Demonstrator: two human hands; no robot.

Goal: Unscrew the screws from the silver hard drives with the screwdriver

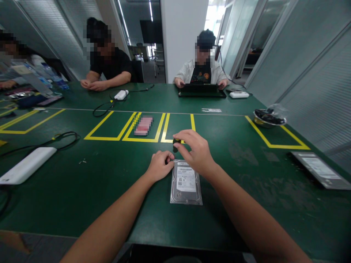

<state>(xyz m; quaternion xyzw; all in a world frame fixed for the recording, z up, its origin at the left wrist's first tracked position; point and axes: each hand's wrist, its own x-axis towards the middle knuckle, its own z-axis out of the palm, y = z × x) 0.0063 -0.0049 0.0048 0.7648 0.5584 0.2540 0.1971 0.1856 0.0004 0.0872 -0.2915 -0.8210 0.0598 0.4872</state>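
A silver hard drive [186, 182] with a white label lies flat on the green table in front of me. My left hand [160, 166] is closed with curled fingers at the drive's upper left corner, thumb and fingertips against its edge. Above the drive's top end, my right hand [194, 148] pinches a small, dark, stubby object [175, 145] upright between thumb and fingers. Its exact kind is too small to make out. The right hand covers the drive's upper right part.
Yellow tape marks [141, 140] divide the table; a blurred pink item [144, 126] lies within one. At right are another drive [320, 170] and a metal bowl [270, 118] of dark items. A white power bank [29, 166] with cable lies left. Several people sit opposite.
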